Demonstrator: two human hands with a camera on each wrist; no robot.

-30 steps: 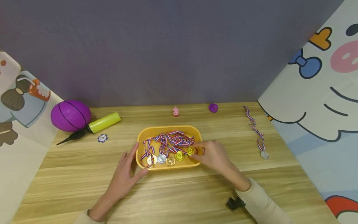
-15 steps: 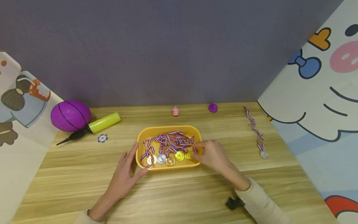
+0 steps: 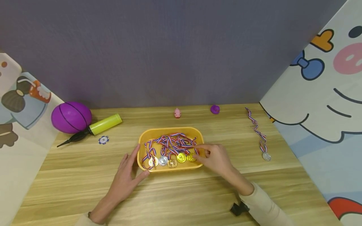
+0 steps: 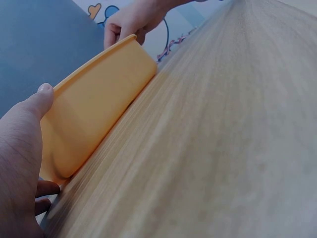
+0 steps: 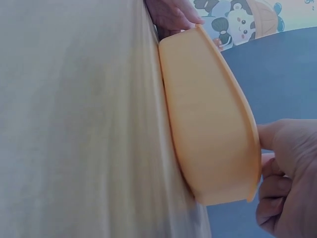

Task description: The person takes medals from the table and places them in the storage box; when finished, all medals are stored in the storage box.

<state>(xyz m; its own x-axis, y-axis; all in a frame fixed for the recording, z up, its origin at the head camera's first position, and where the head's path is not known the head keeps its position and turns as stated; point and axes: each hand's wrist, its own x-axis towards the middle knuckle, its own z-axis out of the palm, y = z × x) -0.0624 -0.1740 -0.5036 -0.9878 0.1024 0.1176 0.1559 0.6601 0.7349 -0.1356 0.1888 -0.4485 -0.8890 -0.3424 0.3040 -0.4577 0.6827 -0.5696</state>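
Observation:
A yellow plastic tray (image 3: pixel 172 169) on the table holds several medals on red, white and blue ribbons. Their discs lie in a row along its near side: a pale gold medal (image 3: pixel 153 161), a silver medal (image 3: pixel 163 160) and gold ones. My left hand (image 3: pixel 124 179) rests against the tray's left end, thumb at the near rim and extended fingers along the outside. Over the right end reaches my right hand (image 3: pixel 216 158). Its thumb touches the rightmost gold medal (image 3: pixel 190 157), while the index fingertip stays apart above the ribbon. Its other fingers bend outside the tray.
A silver medal (image 3: pixel 266 156) with outstretched ribbon lies at right. Behind the tray stand a pink pig figure (image 3: pixel 177 113) and a small purple object (image 3: pixel 215 109). At left are a purple ball (image 3: pixel 71 117), a yellow hand pump (image 3: pixel 105 124) and a poker chip (image 3: pixel 103 140).
The rightmost gold medal has shifted slightly left and nearer, settling beside the other gold one. My right hand has barely moved; the left hand stays at the tray.

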